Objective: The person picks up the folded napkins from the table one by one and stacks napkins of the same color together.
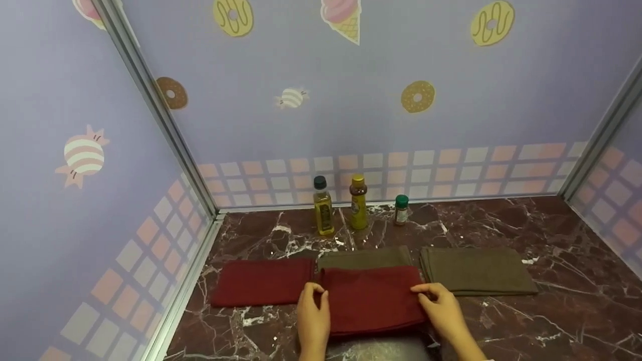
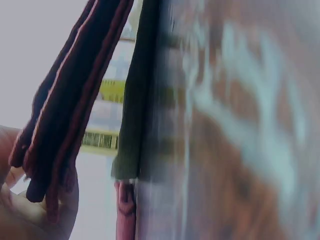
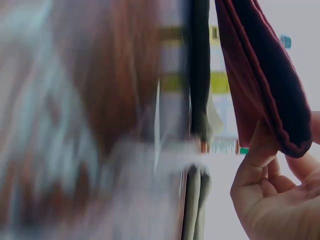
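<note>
Both hands hold a folded red cloth by its two short sides. My left hand pinches the left edge, and in the left wrist view its fingers wrap the stacked layers. At the opposite edge my right hand pinches the cloth between thumb and fingers, as the right wrist view shows under the folded end. The cloth is raised off the table in both wrist views. Behind it a folded olive cloth lies partly hidden.
Another folded red cloth lies at the left, and a second folded olive cloth at the right. Farther back stand an oil bottle, a yellow-capped bottle and a small green-capped jar on the marbled table. Patterned walls enclose it.
</note>
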